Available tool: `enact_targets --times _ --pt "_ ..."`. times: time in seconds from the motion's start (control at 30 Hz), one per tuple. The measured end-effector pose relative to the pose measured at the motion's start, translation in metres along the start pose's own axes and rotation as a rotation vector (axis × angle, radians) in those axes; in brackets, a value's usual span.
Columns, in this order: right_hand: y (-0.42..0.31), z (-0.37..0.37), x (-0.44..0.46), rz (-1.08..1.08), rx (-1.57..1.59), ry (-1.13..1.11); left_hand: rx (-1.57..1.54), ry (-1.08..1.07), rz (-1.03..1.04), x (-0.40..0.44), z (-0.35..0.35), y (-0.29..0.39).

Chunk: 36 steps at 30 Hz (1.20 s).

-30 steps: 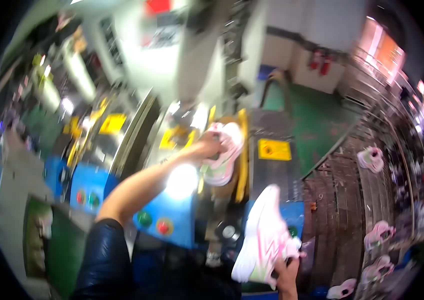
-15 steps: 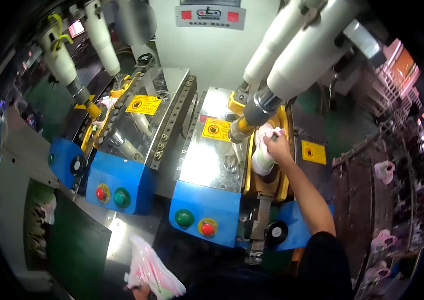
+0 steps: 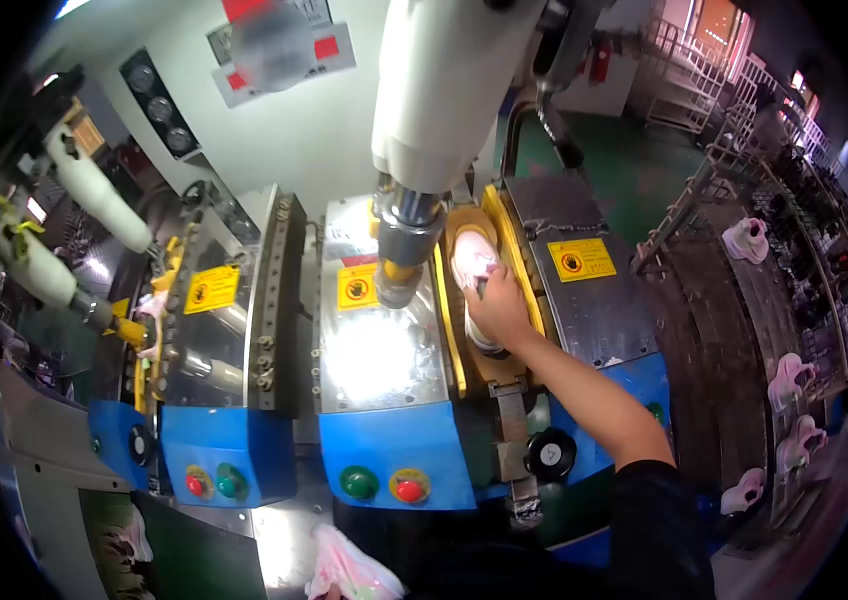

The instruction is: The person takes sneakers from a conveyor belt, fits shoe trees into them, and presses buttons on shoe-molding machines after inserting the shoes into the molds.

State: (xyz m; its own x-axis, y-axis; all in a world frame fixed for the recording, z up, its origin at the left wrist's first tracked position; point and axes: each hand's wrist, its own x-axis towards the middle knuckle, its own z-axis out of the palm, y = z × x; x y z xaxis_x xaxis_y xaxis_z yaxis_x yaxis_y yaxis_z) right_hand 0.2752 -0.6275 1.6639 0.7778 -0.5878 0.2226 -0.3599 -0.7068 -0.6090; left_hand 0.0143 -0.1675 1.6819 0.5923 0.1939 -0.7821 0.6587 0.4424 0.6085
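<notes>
A pink and white shoe (image 3: 472, 258) lies between the yellow side pads (image 3: 510, 250) of the machine's right station. My right hand (image 3: 500, 308) reaches in from the right, its fingers closed on the shoe's upper opening. Low in the view, a second pink shoe (image 3: 352, 568) is tilted, its lower part cut off by the frame edge. Only a bit of my left hand (image 3: 330, 593) shows beneath this shoe, holding it. A white cylinder with a metal end (image 3: 412, 215) hangs just left of the first shoe.
Blue control panels (image 3: 399, 455) with green and red buttons stand in front. A black knob (image 3: 550, 454) sits below the right station. At left is another station holding a shoe (image 3: 152, 305). Several pink shoes (image 3: 792, 380) rest on the slatted rack at right.
The view has swung and shifted. Since the half-second-old frame, my right hand has stayed on the shoe in the station, which now lies flatter between the pads. My left hand still holds the other shoe.
</notes>
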Motion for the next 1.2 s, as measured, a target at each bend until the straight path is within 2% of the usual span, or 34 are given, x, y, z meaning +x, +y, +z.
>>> enact_targets --times 0.07,0.1,0.17,0.23,0.27,0.3,0.33,0.4,0.47,0.53,0.57,0.63,0.7,0.73,0.8,0.83,0.9,0.93,0.97,1.0,1.03,1.07,1.13,1.17,1.2 --pt "0.018 0.018 0.001 -0.08 -0.006 0.052 0.001 -0.08 -0.015 0.016 -0.002 -0.001" --pt "0.017 0.011 0.001 -0.071 0.045 0.019 -0.036 -0.071 -0.033 0.014 0.013 0.006" --pt "-0.012 -0.017 -0.021 0.02 -0.101 0.024 0.123 0.001 -0.096 0.014 0.006 0.016" --pt "-0.051 -0.038 -0.069 -0.309 -0.132 0.1 0.043 -0.008 -0.127 0.029 -0.017 0.007" --pt "-0.075 -0.033 -0.101 -0.336 -0.081 0.053 0.009 -0.078 -0.156 0.042 -0.036 -0.003" --pt "-0.109 -0.039 -0.13 -0.356 0.193 -0.19 0.032 -0.087 -0.222 0.035 -0.031 0.011" --pt "-0.131 -0.023 -0.151 -0.688 0.177 -0.105 0.04 -0.092 -0.174 0.048 -0.037 0.007" --pt "-0.173 0.027 -0.199 -0.715 0.349 -0.203 0.087 -0.141 -0.136 0.065 -0.051 0.003" --pt "-0.191 0.057 -0.214 -0.726 0.248 -0.206 0.087 -0.134 -0.084 0.066 -0.066 0.006" --pt "-0.186 0.083 -0.215 -0.813 -0.1 -0.344 0.058 -0.13 -0.049 0.065 -0.077 0.007" --pt "-0.178 0.088 -0.214 -0.787 -0.016 -0.406 -0.001 -0.123 -0.021 0.059 -0.083 0.004" --pt "-0.177 0.071 -0.224 -0.815 0.16 -0.282 -0.043 -0.06 0.038 0.049 -0.084 0.004" --pt "-0.183 0.061 -0.261 -0.832 0.418 -0.285 -0.102 0.049 0.113 0.052 -0.094 -0.011" --pt "-0.189 0.061 -0.286 -0.893 0.478 -0.395 -0.521 -0.191 0.228 0.042 -0.088 -0.011" --pt "-0.198 0.084 -0.338 -0.962 0.626 -0.665 -0.485 -0.109 0.258 0.021 -0.105 -0.01" --pt "-0.2 0.097 -0.359 -0.974 0.695 -0.811 -0.426 0.035 0.305 0.007 -0.111 -0.006" --pt "-0.211 0.102 -0.385 -0.893 0.76 -0.992 -0.37 0.196 0.436 0.005 -0.128 0.001" --pt "-0.222 0.097 -0.396 -0.84 0.805 -1.063 -0.257 0.36 0.467 0.008 -0.131 0.014" --pt "-0.232 0.091 -0.403 -0.802 0.821 -1.128 -0.165 0.433 0.558 0.025 -0.144 0.015" --pt "-0.242 0.084 -0.407 -0.871 0.838 -1.178 0.002 0.431 0.679 0.056 -0.168 0.0" --pt "-0.251 0.086 -0.407 -0.989 0.756 -1.277 0.209 0.601 0.702 0.1 -0.183 -0.017" --pt "-0.258 0.086 -0.413 -1.069 0.676 -1.366 0.357 0.684 0.683 0.122 -0.188 -0.011" --pt "-0.263 0.092 -0.405 -1.215 0.545 -1.431 0.303 0.496 0.593 0.2 -0.213 -0.023" --pt "-0.275 0.099 -0.405 -1.321 0.415 -1.449 0.279 0.516 0.506 0.196 -0.205 -0.005" --pt "-0.278 0.106 -0.405 -1.267 0.373 -1.439 0.22 0.42 0.564 0.189 -0.201 0.007"
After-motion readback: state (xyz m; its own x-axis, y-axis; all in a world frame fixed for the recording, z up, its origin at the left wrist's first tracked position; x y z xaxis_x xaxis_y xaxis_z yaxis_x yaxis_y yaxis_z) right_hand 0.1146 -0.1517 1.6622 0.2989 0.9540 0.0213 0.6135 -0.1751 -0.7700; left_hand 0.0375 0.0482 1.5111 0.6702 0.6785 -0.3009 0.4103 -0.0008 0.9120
